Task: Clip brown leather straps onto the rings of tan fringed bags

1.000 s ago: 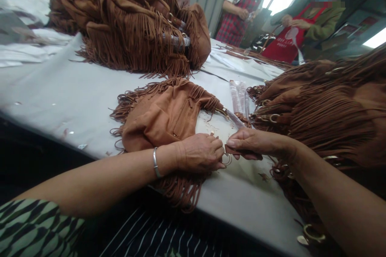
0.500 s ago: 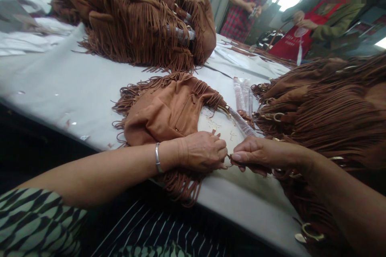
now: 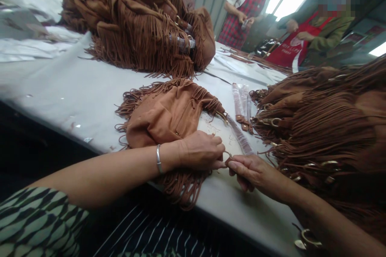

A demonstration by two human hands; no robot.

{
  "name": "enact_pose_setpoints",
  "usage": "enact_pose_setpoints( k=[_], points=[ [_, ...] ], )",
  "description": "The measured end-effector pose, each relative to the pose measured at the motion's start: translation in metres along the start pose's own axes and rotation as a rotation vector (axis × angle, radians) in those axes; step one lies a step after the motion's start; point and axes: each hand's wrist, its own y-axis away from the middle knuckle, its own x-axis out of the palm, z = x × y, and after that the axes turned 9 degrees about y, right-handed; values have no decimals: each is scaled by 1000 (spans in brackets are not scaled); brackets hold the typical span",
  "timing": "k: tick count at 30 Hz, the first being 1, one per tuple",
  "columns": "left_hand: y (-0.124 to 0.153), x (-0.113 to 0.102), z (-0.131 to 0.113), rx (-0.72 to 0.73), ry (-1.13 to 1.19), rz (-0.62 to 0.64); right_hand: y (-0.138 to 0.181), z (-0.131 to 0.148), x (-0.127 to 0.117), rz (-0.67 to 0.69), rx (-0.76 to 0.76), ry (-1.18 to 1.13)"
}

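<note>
Left hand (image 3: 200, 150): rests on the near edge of the bag, fingers curled tight together, tips pinched on the small gold metal ring (image 3: 228, 154); a silver bangle (image 3: 158, 159) sits on the wrist.
Right hand (image 3: 249, 170): palm down on the table just right of the left hand, thumb and forefinger closed on the near end of the strap where it meets the ring; the other fingers are folded under.
Tan suede fringed bag (image 3: 165, 114): lies flat near the front edge of the table, under and beyond the left hand; fringe trails from its top and hangs over the table edge below the wrist.
Brown strap in clear plastic wrap (image 3: 239, 138): runs on a slant from the bag's far right corner down to the right hand's fingertips.
Ring: between the two hands, touching both; how it joins bag and strap cannot be told.
Grey table (image 3: 60, 92): bare to the left, with small scraps on it.
Far pile of brown fringed bags (image 3: 141, 20): heaped at the back left, well apart from the hands.
Right pile of brown fringed bags (image 3: 325, 124): close beside the right forearm, gold rings showing among the fringe.
Spare wrapped straps (image 3: 241, 102): lie side by side between the bag and the right pile.
Other people: two in red aprons (image 3: 289, 46) stand at the far end.
</note>
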Motion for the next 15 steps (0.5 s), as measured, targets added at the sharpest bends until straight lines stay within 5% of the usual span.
enact_pose_setpoints(
  k=[9, 12, 15],
  points=[
    [3, -7, 10, -113, 268, 32, -11, -3, -9, 20, -69, 98],
    [2, -12, 2, -161, 254, 40, -6, -2, -1, -114, -90, 213],
    [12, -17, -7, -203, 187, 22, 5, -1, -6, -32, -135, 260]
  ],
)
